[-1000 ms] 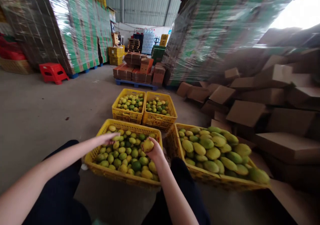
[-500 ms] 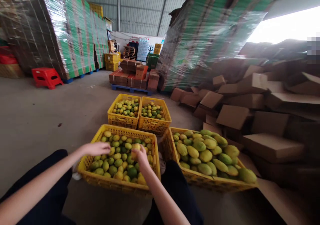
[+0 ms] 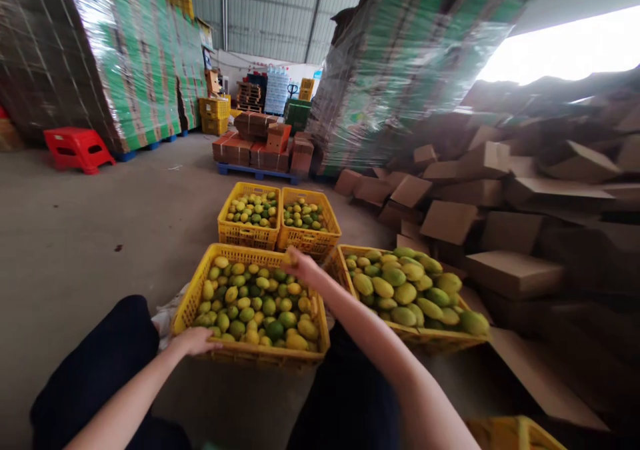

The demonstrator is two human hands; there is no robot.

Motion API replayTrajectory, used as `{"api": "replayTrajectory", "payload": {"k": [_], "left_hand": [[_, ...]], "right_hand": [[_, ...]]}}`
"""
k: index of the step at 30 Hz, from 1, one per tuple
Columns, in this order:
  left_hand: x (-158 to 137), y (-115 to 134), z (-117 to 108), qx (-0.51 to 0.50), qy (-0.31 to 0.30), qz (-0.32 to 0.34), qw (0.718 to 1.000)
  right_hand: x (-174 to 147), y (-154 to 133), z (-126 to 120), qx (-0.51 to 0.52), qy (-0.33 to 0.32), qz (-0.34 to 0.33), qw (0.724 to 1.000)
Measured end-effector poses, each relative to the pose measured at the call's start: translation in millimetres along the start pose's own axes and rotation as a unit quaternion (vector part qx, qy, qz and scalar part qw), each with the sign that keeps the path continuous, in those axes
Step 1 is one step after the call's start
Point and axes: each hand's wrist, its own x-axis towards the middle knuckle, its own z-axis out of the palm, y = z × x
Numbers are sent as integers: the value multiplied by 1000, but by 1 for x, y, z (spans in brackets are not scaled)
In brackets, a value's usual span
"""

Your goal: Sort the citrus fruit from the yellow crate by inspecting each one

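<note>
In front of my knees stands a yellow plastic crate (image 3: pixel 250 353) filled with green and yellow lemon-like fruit (image 3: pixel 250 302). My left hand (image 3: pixel 197 341) grips the crate's near rim close to its left corner. Over the far right corner of the same crate is my right hand (image 3: pixel 303 267), its fingers curled and slightly blurred. A bit of yellow shows at those fingertips; whether it is a fruit or the crate's rim I cannot tell. To the right, a second yellow crate (image 3: pixel 415 337) is heaped with larger, longer green-yellow fruit (image 3: pixel 405 293).
Two more fruit-filled crates, left (image 3: pixel 245 237) and right (image 3: pixel 307 242), stand just beyond. Cardboard boxes (image 3: pixel 515 273) pile up on the right. A red stool (image 3: pixel 80 150), a blue pallet (image 3: pixel 257 173) with cartons and tall wrapped stacks (image 3: pixel 400 83) stand farther back.
My left hand has come from above the fruit down to the near rim. My right hand, earlier holding a yellow fruit, has moved to the far right corner. The crate has shifted somewhat right.
</note>
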Motion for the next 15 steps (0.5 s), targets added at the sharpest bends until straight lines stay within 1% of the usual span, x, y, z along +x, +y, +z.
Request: {"api": "replayTrajectory", "payload": {"k": [2, 3, 4, 5, 7, 11, 13, 15], "left_hand": [[-1, 1, -1, 4, 7, -6, 1000], [-2, 1, -1, 2, 10, -10, 1000], [-2, 2, -1, -3, 12, -14, 1000], [-3, 2, 0, -11, 16, -16, 1000], [-3, 2, 2, -25, 29, -16, 999], [0, 0, 6, -25, 52, -21, 998], [4, -2, 5, -33, 41, -37, 998], [11, -6, 3, -64, 38, -48, 996]], "right_hand": [[22, -47, -3, -9, 80, 0, 997], [29, -63, -6, -13, 107, -2, 994], [33, -72, -10, -17, 125, 2, 992], [33, -76, -15, -20, 132, 12, 991], [26, -66, -26, -25, 127, 42, 991], [10, -23, -44, -2, 96, 110, 989], [11, -6, -48, 31, 97, 116, 988], [19, 3, -49, 69, 102, 102, 987]]}}
